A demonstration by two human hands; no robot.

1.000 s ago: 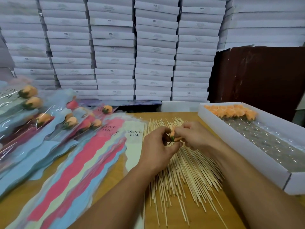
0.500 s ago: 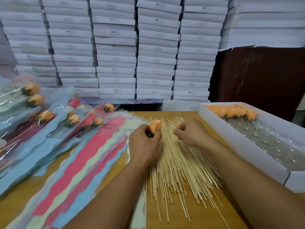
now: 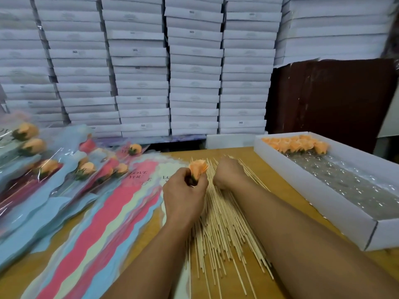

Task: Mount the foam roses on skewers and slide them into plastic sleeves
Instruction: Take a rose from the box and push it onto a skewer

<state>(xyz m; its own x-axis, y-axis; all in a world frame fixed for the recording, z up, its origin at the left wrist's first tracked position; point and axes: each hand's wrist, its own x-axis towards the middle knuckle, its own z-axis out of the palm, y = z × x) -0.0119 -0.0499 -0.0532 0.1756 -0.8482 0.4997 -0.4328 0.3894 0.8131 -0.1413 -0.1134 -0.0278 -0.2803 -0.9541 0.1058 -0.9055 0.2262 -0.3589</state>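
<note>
Rose (image 3: 198, 168) — an orange foam one — sits upright in the left hand (image 3: 185, 193), whose fingers are curled round its green base, just above the near end of the sleeves and beside the skewers (image 3: 224, 221); the right hand (image 3: 229, 174) rests knuckles-up on the far end of the skewer pile, fingers curled under, though whether it pinches a skewer I cannot tell; empty plastic sleeves (image 3: 121, 210) in pink, cream and blue fan across the desk (image 3: 278, 169) to the left; finished sleeved roses (image 3: 84, 169) lie further left; a white box (image 3: 313, 203) on the right holds more orange roses (image 3: 295, 144) at its far end.
</note>
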